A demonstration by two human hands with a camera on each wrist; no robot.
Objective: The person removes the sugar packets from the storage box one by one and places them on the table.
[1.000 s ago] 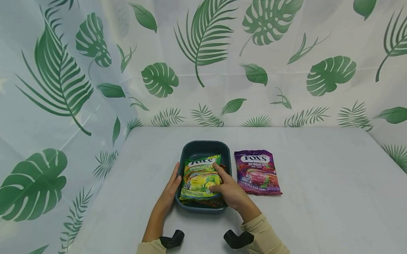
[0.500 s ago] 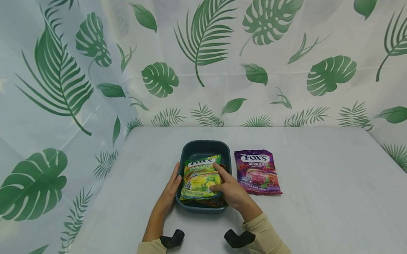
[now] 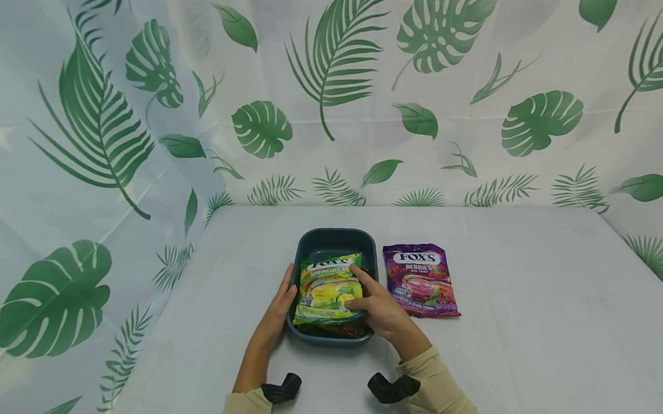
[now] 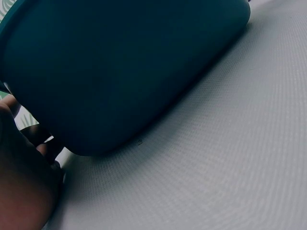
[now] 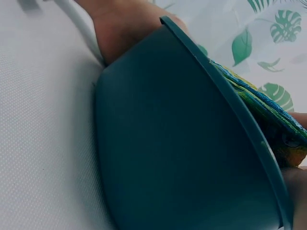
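Note:
In the head view, a green and yellow candy packet [image 3: 326,295] lies tilted inside a dark teal bin [image 3: 335,342], above a darker packet [image 3: 338,329]. My right hand [image 3: 386,313] grips its right edge, thumb and index finger on top; the other fingers are hidden. My left hand [image 3: 273,319] rests with extended fingers along the bin's left side. The right wrist view shows the bin's outer wall [image 5: 168,143], and the packet [image 5: 261,103] at the rim. The left wrist view has the bin's wall [image 4: 120,72] beside part of my left hand [image 4: 24,167].
A purple berries candy packet [image 3: 420,282] lies flat just right of the bin. The white table [image 3: 539,296] stands before a leaf-print curtain [image 3: 362,149]. Black wrist devices [image 3: 281,388] sit on both forearms.
My right hand has shifted very slightly right, and the top of the green and yellow packet looks a little more tilted. My left hand keeps its place on the bin.

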